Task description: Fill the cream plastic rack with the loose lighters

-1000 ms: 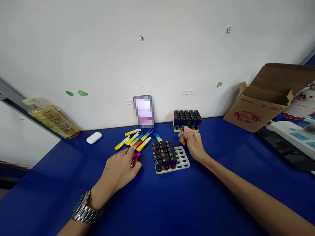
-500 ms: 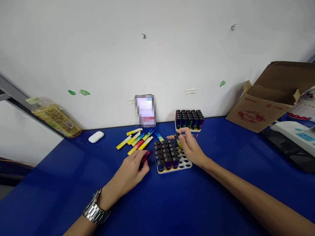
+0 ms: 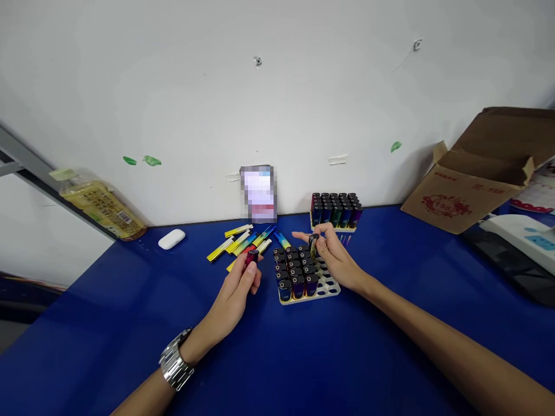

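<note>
My left hand [image 3: 234,294] pinches a dark red lighter [image 3: 251,259] upright, just left of a white tray with holes [image 3: 322,296]. Over the tray's back right part, my right hand [image 3: 340,264] grips a lighter [image 3: 313,241] with a black top and a yellowish body, its forefinger pointing out to the left. Rows of black-topped lighters [image 3: 298,284] stand in the tray's left and middle holes; several holes on the right are bare. Beyond my left hand lies a loose pile of yellow, blue and red lighters [image 3: 239,242], partly covered by that hand.
A second block of upright lighters [image 3: 336,211] stands by the wall. A phone [image 3: 260,193] leans there too. At left are a white earbud case [image 3: 171,239] and a tilted bottle [image 3: 102,208]; at right, an open cardboard box [image 3: 455,196] and a white power strip [image 3: 520,237].
My left hand has turned, bringing its red lighter from lying tilted to upright, and has shifted slightly up and left. My right hand stays nearly in place; its lighter now stands more upright.
</note>
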The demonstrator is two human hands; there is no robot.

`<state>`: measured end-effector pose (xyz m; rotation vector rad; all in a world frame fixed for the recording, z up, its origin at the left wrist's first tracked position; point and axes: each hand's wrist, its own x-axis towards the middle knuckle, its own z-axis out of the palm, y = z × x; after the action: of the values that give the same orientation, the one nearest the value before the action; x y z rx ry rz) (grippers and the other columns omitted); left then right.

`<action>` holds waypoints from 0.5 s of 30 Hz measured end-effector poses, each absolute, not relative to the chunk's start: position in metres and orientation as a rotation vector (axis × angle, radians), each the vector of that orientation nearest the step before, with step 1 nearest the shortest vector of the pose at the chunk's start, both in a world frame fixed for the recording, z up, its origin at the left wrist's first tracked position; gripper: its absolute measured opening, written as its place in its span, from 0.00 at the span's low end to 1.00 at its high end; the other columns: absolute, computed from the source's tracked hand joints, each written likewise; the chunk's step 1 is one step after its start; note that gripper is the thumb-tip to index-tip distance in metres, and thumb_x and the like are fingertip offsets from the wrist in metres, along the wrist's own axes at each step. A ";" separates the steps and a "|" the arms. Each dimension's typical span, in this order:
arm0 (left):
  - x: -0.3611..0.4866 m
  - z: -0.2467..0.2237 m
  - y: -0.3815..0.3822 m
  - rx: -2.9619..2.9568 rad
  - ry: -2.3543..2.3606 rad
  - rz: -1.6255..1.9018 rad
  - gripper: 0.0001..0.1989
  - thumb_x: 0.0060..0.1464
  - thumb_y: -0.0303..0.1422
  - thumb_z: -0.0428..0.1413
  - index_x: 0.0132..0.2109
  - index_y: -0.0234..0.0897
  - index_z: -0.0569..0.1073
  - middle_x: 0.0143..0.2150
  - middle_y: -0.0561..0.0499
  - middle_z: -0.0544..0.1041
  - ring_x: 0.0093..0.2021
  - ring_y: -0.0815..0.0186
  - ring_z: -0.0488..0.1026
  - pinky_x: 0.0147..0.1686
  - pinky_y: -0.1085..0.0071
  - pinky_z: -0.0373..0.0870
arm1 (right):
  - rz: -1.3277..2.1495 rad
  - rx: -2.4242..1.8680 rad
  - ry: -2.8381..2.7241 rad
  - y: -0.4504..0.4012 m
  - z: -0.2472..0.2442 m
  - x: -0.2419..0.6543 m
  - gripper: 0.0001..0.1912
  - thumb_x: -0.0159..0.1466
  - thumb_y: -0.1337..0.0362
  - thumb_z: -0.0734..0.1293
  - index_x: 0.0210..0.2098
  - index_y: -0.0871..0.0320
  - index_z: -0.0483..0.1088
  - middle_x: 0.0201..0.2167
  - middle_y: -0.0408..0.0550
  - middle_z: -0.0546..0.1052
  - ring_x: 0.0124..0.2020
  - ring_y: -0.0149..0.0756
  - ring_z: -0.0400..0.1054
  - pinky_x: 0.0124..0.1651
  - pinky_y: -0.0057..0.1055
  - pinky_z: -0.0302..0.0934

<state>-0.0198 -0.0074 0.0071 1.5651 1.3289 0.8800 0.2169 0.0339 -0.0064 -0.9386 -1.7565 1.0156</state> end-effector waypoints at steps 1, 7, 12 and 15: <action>-0.019 0.008 -0.007 1.534 1.332 0.886 0.19 0.63 0.48 0.41 0.47 0.39 0.64 0.29 0.55 0.65 0.29 0.68 0.63 0.32 0.71 0.62 | 1.018 -0.943 -1.778 0.033 -0.006 0.218 0.14 0.70 0.47 0.49 0.39 0.51 0.51 0.43 0.51 0.74 0.48 0.42 0.70 0.43 0.39 0.62; -0.019 0.007 -0.007 1.525 1.289 0.933 0.18 0.62 0.47 0.44 0.35 0.38 0.65 0.26 0.56 0.63 0.27 0.70 0.61 0.30 0.71 0.60 | 0.873 -1.051 -1.924 0.030 -0.008 0.225 0.18 0.69 0.46 0.48 0.39 0.52 0.54 0.25 0.42 0.67 0.29 0.39 0.66 0.32 0.33 0.59; -0.020 0.006 -0.007 1.579 1.250 0.966 0.21 0.60 0.48 0.46 0.26 0.38 0.61 0.22 0.57 0.61 0.24 0.71 0.58 0.26 0.72 0.58 | 0.738 -1.084 -2.017 0.030 -0.013 0.228 0.16 0.71 0.50 0.48 0.41 0.54 0.56 0.21 0.37 0.58 0.22 0.33 0.54 0.27 0.30 0.51; -0.022 0.003 -0.007 1.545 1.282 0.987 0.23 0.57 0.50 0.48 0.23 0.39 0.59 0.18 0.58 0.57 0.20 0.72 0.53 0.21 0.73 0.53 | 0.899 -1.023 -1.931 0.030 -0.012 0.230 0.13 0.71 0.52 0.51 0.42 0.54 0.58 0.23 0.37 0.59 0.23 0.32 0.54 0.28 0.29 0.52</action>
<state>-0.0220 -0.0070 0.0031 1.5455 1.2818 0.9870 0.2301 0.0301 -0.0122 -1.0228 -1.9308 0.8987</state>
